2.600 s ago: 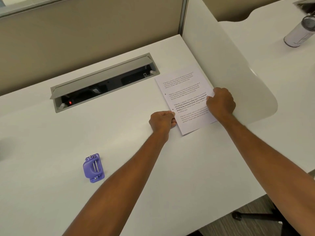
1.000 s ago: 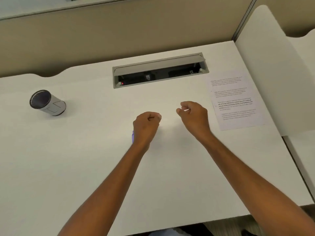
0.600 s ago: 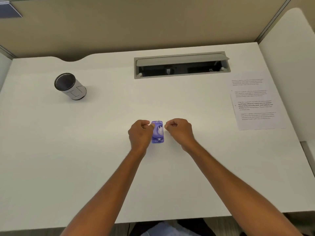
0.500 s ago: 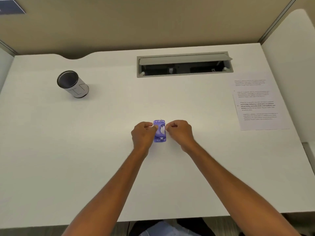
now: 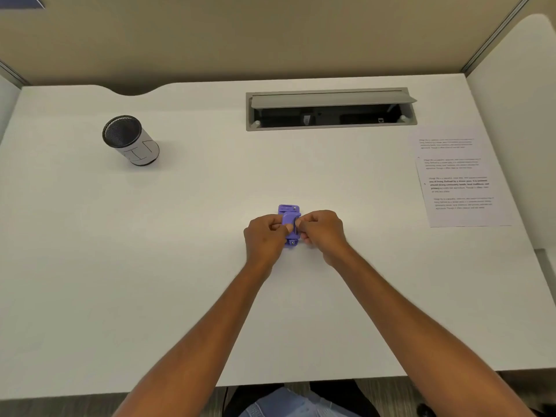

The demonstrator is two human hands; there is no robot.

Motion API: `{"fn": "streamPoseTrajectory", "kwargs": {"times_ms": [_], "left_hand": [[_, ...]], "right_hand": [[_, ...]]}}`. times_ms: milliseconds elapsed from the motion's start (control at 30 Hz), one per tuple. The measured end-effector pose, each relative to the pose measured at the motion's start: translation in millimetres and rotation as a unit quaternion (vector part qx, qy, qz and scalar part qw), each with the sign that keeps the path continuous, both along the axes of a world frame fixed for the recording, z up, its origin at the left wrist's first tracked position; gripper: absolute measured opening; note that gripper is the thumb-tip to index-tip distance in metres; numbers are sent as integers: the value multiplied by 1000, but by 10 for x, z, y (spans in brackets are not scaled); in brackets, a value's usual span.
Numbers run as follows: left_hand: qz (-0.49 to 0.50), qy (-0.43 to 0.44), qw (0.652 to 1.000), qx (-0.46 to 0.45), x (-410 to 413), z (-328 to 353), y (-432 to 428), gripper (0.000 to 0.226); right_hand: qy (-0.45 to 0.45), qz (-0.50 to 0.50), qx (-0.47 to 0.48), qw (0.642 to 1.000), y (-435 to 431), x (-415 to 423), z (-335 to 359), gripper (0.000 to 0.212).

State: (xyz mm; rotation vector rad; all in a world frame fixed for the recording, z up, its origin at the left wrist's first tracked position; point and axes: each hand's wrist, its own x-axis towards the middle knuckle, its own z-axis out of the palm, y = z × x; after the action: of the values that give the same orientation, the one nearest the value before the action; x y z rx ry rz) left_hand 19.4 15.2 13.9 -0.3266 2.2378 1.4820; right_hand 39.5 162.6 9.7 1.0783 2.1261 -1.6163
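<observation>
We see a small purple plastic device [image 5: 288, 210] lying flat near the middle of the white desk [image 5: 180, 266]. Its long axis runs twelve to six o'clock, and small metal fittings show at both ends. The left hand [image 5: 264, 236] pinches it from nine o'clock and the right hand [image 5: 323, 231] from three, fingers curled against its sides. Open desk spreads toward seven and nine. The mesh cup [image 5: 131, 141] sits at ten, the cable tray [image 5: 331, 108] at twelve to one, and the printed sheet [image 5: 460, 182] at two, near the desk's right edge.
</observation>
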Motion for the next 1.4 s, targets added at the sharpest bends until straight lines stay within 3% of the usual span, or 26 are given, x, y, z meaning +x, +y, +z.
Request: {"fn": "streamPoseTrajectory", "kwargs": {"times_ms": [100,233,767,1000,1400], "left_hand": [[-5,28,1000,-3,35,20,22,32],[-30,66,997,-27,104,-1,42,13],[-3,50,999,5,88,58,-96,19],[45,61,996,39,-49,244,-602,22],[85,94,991,-51,-434,429,-1901,24]], "right_hand": [[22,-9,11,1000,23,51,10,15],[30,-17,12,999,14,113,4,10],[46,-19,10,999,-76,125,67,11],[56,14,-28,998,-522,-128,164,8],[46,90,-101,990,-1813,-721,253,11]]}}
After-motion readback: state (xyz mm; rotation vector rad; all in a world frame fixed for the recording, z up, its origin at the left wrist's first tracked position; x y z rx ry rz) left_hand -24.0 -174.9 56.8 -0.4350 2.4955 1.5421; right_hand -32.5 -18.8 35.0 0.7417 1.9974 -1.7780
